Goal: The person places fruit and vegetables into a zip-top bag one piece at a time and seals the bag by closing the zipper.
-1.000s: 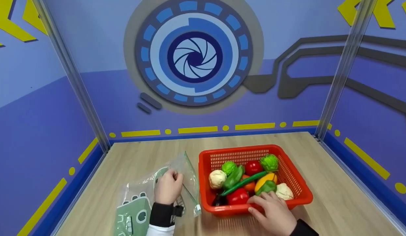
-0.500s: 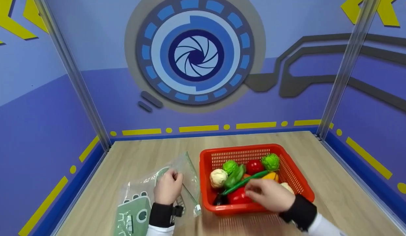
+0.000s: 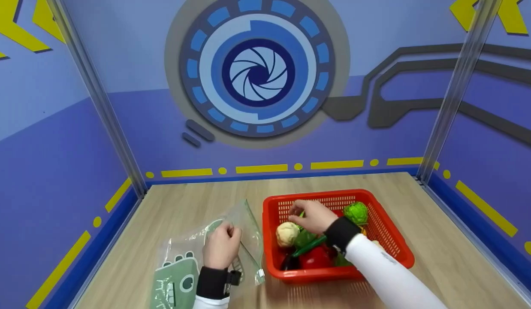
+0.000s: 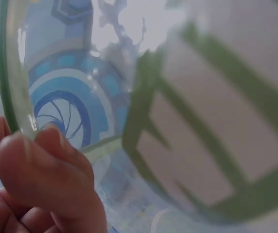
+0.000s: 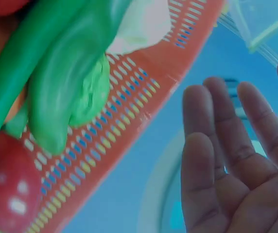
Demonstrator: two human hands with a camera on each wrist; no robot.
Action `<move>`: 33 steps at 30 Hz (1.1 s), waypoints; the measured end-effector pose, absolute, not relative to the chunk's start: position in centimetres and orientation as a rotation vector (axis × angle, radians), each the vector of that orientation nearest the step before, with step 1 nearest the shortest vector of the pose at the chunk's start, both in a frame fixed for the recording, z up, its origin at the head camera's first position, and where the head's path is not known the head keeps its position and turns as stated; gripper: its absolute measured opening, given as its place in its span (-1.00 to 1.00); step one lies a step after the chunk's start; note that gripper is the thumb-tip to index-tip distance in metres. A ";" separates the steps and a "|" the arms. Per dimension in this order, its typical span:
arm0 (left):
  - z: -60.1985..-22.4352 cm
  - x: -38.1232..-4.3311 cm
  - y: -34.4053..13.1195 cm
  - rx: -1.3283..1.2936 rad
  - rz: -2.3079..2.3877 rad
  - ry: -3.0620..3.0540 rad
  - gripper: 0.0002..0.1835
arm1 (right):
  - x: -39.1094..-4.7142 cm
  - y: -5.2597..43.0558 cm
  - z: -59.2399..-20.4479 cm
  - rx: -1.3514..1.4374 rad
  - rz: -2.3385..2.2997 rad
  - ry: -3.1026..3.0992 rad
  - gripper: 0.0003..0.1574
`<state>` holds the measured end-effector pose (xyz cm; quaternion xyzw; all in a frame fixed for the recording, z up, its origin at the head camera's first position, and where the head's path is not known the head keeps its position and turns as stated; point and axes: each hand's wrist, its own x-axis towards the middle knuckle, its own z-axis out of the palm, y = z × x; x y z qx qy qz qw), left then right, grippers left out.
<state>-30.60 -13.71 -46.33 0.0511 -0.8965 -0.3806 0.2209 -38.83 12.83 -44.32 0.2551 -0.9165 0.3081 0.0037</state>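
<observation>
My left hand [image 3: 221, 246] pinches the edge of a clear zip bag [image 3: 175, 281] with a green monster print. In the left wrist view, thumb and finger grip near the bag's green-edged mouth [image 4: 8, 73], which stands apart. My right hand [image 3: 315, 216] is over the left back part of a red plastic basket [image 3: 312, 275] of toy vegetables, its fingers loosely bent and holding nothing. Near it are a white cauliflower [image 3: 287, 234] and a thick green pepper [image 5: 63, 92]; a leafy green ball [image 5: 94, 94] is mostly hidden by the hand in the head view.
The basket also holds a red pepper [image 3: 316, 259], a long thin green vegetable [image 3: 310, 246], a dark eggplant [image 3: 288, 262] and a green cabbage [image 3: 355, 212]. Printed blue panels [image 3: 132, 128] enclose the wooden table [image 3: 205, 197] at the back and sides.
My right hand has moved from the basket's front rim, across the vegetables, to its back left. The left hand has kept its hold on the bag.
</observation>
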 end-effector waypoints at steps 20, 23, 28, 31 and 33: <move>-46.6 -30.6 -13.7 0.128 -1.054 -2.472 -0.75 | -41.3 8.1 -47.8 0.863 0.652 -3.107 -0.47; -46.5 -30.7 -13.7 0.128 -1.053 -2.479 -0.76 | -41.4 8.0 -48.0 0.887 0.546 -3.130 -0.52; -46.5 -30.6 -13.8 0.126 -1.063 -2.489 -0.76 | -41.4 7.9 -48.2 0.915 0.486 -3.165 -0.54; -46.6 -30.7 -13.8 0.124 -1.067 -2.489 -0.76 | -41.3 8.0 -48.0 0.938 0.502 -3.173 -0.57; -46.6 -30.7 -13.8 0.124 -1.069 -2.488 -0.76 | -41.2 8.0 -47.9 0.947 0.506 -3.171 -0.58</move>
